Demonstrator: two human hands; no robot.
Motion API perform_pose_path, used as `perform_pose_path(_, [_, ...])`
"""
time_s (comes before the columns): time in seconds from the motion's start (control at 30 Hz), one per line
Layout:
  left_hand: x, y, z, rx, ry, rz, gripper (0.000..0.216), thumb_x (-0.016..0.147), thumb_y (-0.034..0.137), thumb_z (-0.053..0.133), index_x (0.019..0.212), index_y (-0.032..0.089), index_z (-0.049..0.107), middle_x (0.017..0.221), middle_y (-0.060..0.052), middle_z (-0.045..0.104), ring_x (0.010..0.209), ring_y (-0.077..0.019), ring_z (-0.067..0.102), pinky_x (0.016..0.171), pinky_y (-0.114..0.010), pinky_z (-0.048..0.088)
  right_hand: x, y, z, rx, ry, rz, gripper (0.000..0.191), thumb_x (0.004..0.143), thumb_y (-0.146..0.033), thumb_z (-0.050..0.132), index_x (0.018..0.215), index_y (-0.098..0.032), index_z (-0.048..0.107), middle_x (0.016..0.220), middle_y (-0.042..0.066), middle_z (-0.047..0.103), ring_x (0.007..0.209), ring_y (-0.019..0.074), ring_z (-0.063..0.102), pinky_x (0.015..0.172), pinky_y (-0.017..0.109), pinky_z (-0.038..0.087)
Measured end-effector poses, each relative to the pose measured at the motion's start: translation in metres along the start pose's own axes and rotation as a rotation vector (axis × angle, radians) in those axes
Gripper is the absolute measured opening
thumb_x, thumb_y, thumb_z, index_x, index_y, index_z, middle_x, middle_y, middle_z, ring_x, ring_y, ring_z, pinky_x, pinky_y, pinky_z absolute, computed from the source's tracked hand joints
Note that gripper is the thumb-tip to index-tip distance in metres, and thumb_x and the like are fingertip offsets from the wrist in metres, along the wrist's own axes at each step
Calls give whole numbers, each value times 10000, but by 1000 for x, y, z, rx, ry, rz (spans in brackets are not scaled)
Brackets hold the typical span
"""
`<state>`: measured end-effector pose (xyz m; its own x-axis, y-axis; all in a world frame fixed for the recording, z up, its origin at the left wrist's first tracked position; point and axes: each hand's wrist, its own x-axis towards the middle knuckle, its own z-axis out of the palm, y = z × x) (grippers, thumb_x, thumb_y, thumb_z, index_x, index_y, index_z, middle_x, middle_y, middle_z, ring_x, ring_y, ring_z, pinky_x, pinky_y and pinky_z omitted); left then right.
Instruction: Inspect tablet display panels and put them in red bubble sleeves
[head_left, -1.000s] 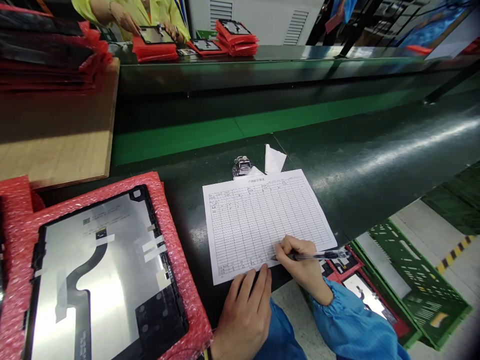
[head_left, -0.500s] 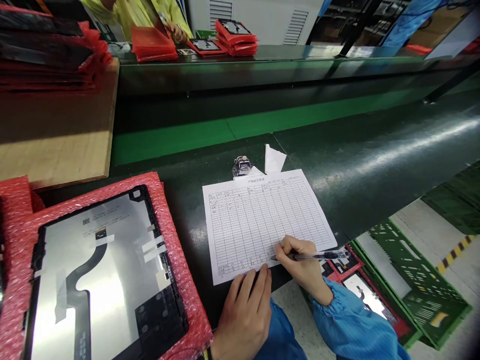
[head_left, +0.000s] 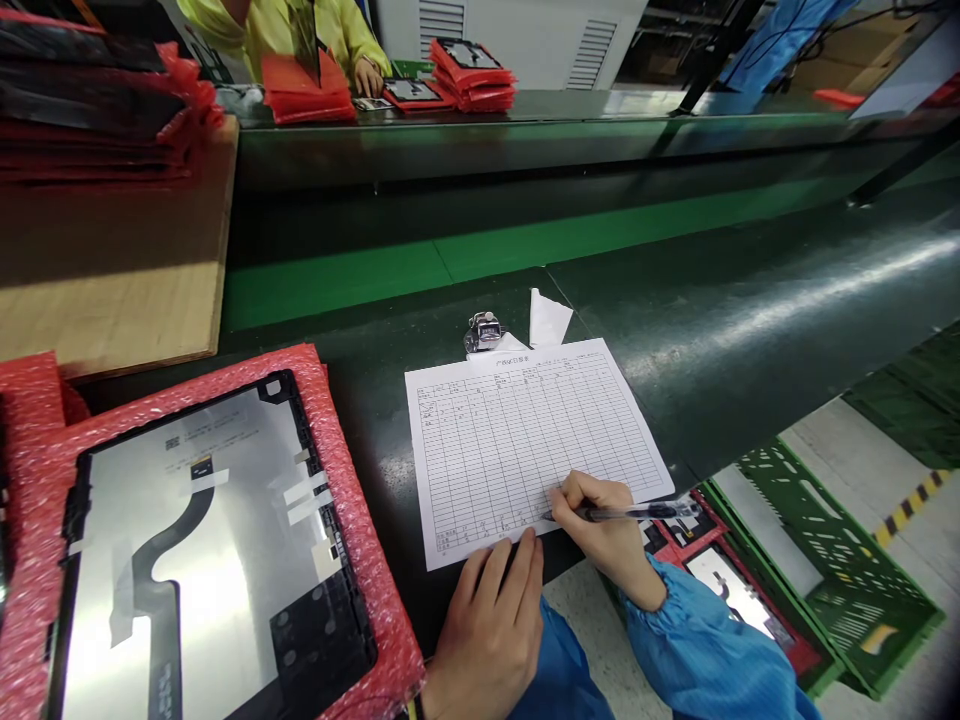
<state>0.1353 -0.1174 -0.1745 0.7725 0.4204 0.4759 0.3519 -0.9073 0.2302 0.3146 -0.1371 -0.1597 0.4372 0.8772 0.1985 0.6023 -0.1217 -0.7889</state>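
Observation:
A printed form [head_left: 532, 430] with a ruled grid lies on the dark green bench, some handwriting along its bottom rows. My right hand [head_left: 600, 530] grips a pen [head_left: 637, 511], its tip on the lower right part of the sheet. My left hand [head_left: 491, 620] lies flat with fingers stretched out, fingertips on the form's bottom edge. Just above the paper sits a metal tally counter [head_left: 484, 328], beside a folded scrap of white paper [head_left: 550, 318]. To the left, a tablet screen panel [head_left: 210, 560] with a ribbon cable rests on red bubble wrap [head_left: 345, 480].
A wooden board [head_left: 112, 260] carries a stack of red-wrapped panels [head_left: 97, 110]. Green crates [head_left: 847, 600] stand on the floor at lower right. Across the bench a person in yellow [head_left: 330, 40] is beside red stacks [head_left: 472, 80]. A blue sleeve [head_left: 772, 50] shows farther right.
Both my hands, the pen and the form hold still. Across the bench, the person in yellow has shifted a hand and upright panel slightly; the blue-clothed figure moved left.

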Motion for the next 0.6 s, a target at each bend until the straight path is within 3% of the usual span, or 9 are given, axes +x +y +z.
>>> perform_pose_path(0.6, [-1, 1, 1, 5, 3, 12, 339, 893, 143, 465, 1159, 60, 658, 1212, -83, 682, 1042, -237, 561, 913, -369, 406, 1, -1, -1, 14, -7, -7, 389, 787, -196, 527, 527, -232, 240, 478, -75, 241, 420, 77, 245, 407, 247, 237])
